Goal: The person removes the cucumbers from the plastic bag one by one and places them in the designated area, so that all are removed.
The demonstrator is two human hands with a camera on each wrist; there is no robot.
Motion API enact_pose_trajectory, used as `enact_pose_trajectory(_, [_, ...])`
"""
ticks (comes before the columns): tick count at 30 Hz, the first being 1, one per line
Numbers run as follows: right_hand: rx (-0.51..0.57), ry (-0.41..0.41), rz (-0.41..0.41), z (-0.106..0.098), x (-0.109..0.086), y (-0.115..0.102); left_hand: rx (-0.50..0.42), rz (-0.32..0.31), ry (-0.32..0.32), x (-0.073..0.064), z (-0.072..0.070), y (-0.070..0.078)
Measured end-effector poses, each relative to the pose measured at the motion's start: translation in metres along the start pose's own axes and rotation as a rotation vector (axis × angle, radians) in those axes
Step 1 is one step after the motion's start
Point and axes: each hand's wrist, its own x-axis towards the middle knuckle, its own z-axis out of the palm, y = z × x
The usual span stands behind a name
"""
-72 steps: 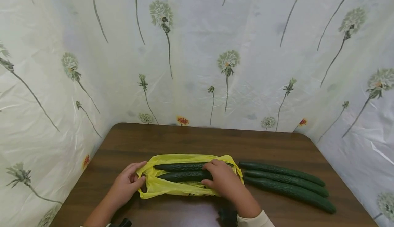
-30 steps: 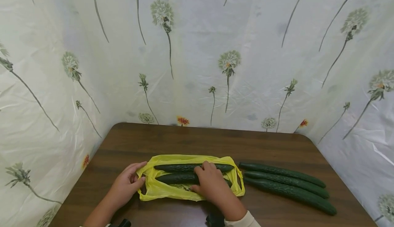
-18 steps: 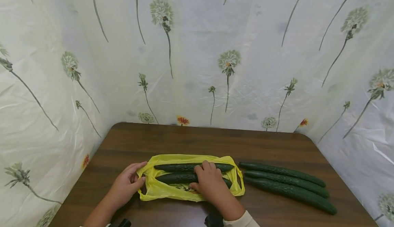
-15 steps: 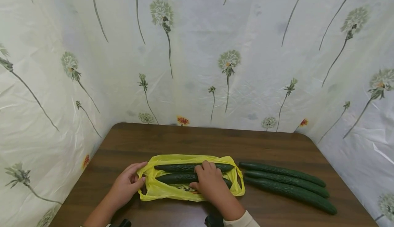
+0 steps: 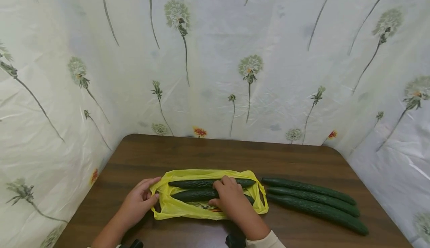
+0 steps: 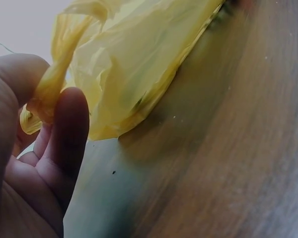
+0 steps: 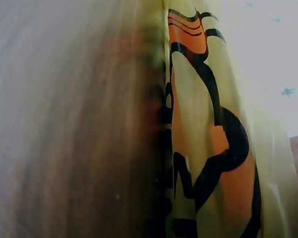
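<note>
A yellow plastic bag [image 5: 166,201] lies on its side with its opening spread, two dark green cucumbers inside it. My left hand [image 5: 138,200] pinches the bag's twisted handle between thumb and fingers, as the left wrist view shows close up on the bag [image 6: 139,69]. Over the bag's right half, my right hand [image 5: 231,198] has its fingers curled over the nearer cucumber [image 5: 193,195], thumb on the near side. The farther cucumber [image 5: 191,183] runs alongside, partly behind the fingertips. The right wrist view holds only the bag's printed side [image 7: 213,124], and that hand is outside it.
Three long cucumbers [image 5: 315,197] lie side by side on the brown wooden table [image 5: 215,152], just right of the bag. Behind the table hangs a pale sheet [image 5: 215,53] printed with dandelions.
Since the oldest frame my right hand has shifted left along the cucumbers and the right ends show more. Over the last second both hands have stayed nearly still.
</note>
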Motion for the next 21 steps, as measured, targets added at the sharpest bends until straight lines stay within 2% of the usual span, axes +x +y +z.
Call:
enact_pose_trajectory(10, [0.037,-0.003,0.002,-0.001,0.002,0.004,0.021,0.000,0.018,0.002,0.000,-0.001])
enact_pose_trajectory(21, [0.057,0.079,-0.004,-0.009,0.000,0.005,0.036,-0.007,0.027,0.003,0.000,0.000])
